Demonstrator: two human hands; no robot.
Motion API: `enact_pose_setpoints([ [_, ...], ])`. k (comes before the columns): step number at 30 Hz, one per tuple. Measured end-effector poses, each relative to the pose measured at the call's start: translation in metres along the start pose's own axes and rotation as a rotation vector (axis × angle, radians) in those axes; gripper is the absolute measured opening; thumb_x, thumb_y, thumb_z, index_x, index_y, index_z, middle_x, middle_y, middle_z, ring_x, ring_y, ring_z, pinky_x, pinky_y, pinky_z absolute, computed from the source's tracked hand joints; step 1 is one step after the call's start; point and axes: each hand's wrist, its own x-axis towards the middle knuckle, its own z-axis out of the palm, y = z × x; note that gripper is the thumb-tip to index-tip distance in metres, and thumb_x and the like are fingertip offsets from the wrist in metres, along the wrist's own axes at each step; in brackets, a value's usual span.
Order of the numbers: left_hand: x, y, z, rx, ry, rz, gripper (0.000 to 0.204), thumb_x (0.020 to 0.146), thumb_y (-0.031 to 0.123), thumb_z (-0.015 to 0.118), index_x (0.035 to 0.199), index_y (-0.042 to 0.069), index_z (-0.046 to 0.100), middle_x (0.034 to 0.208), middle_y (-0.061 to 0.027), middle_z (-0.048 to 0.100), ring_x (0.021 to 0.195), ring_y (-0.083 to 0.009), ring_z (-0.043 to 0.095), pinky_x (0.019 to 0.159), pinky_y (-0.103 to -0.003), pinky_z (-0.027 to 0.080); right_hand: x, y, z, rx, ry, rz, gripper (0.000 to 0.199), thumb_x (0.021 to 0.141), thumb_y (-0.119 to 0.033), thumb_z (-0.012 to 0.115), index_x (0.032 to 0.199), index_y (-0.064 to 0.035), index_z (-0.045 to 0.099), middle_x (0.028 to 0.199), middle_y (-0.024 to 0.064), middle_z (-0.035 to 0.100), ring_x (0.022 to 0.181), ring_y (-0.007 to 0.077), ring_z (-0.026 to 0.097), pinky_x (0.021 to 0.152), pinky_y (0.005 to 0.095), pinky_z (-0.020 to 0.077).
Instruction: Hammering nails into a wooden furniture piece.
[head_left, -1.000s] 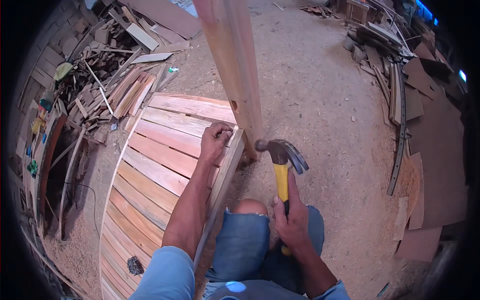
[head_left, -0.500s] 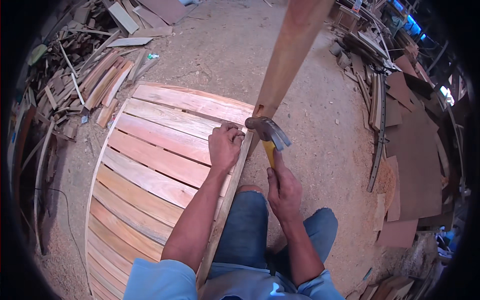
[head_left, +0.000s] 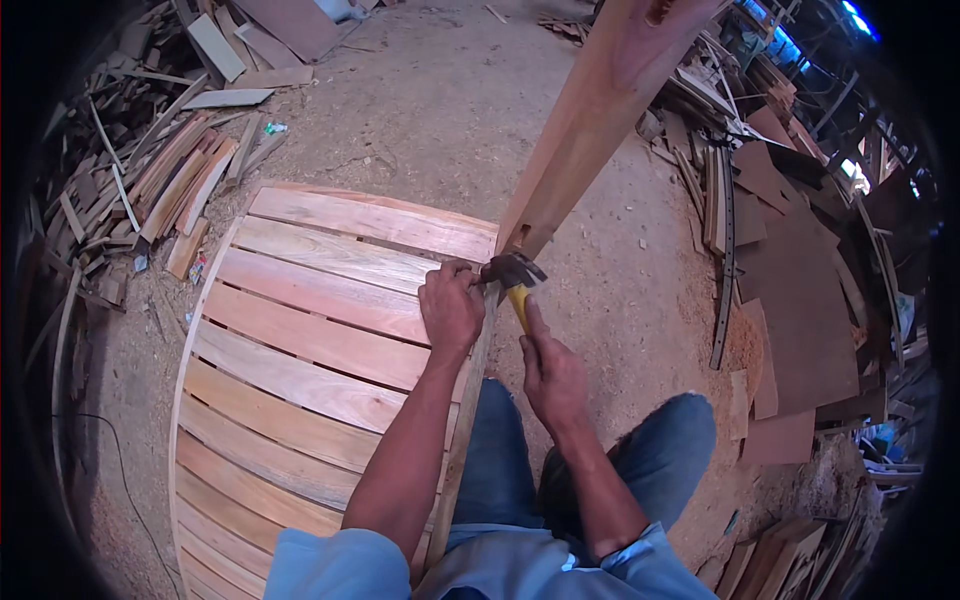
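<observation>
My right hand [head_left: 556, 372] grips the yellow handle of a claw hammer [head_left: 513, 270], thumb stretched along the handle. The hammer's dark head is at the far right corner of a slatted wooden panel [head_left: 320, 312], its striking face close beside my left fingertips. My left hand [head_left: 452, 308] rests on the panel near that corner, with its fingers pinched together. Whatever they hold, if anything, is too small to make out. Right at the corner, a thick wooden post [head_left: 590, 130] rises from the panel's edge, with a slot cut near its lower end.
Scrap wood [head_left: 170, 180] lies heaped at the far left. Along the right are brown boards [head_left: 800, 300], a long dark strip [head_left: 727, 260] and sawdust [head_left: 742, 335]. A cable [head_left: 125, 470] runs over the floor left of the panel. My knees are right of the panel's edge.
The hammer head has come lower and closer to my left fingertips, which stay pinched at the corner. My right knee has swung outward to the right. The whole view has shifted a little.
</observation>
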Motion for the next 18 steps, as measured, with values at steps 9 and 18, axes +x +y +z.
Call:
enact_pose_setpoints([
  [9,0.004,-0.002,-0.004,-0.014,-0.122,-0.015,0.027,0.091,0.024,0.084,0.116,0.013,0.084,0.141,-0.0065,0.073,0.131,-0.0364,0.063,0.111,-0.056,0.048,-0.006,0.008,-0.006,-0.014,0.083,0.015,0.071,0.112,-0.013,0.069,0.178,-0.0248,0.046,0.088,0.0216,0.076,0.075,0.0414,0.076,0.071,0.0532,0.0606],
  [18,0.045,-0.054,-0.079,0.147,-0.368,0.354,0.096,0.079,0.056,0.097,0.158,0.011,0.064,0.158,-0.0224,0.057,0.15,-0.0469,0.048,0.129,-0.061,0.036,-0.065,0.046,-0.033,0.426,-0.013,0.454,0.066,0.116,-0.013,0.064,0.178,-0.0247,0.047,0.077,0.0081,0.07,0.069,0.0143,0.069,0.069,0.0362,0.0607],
])
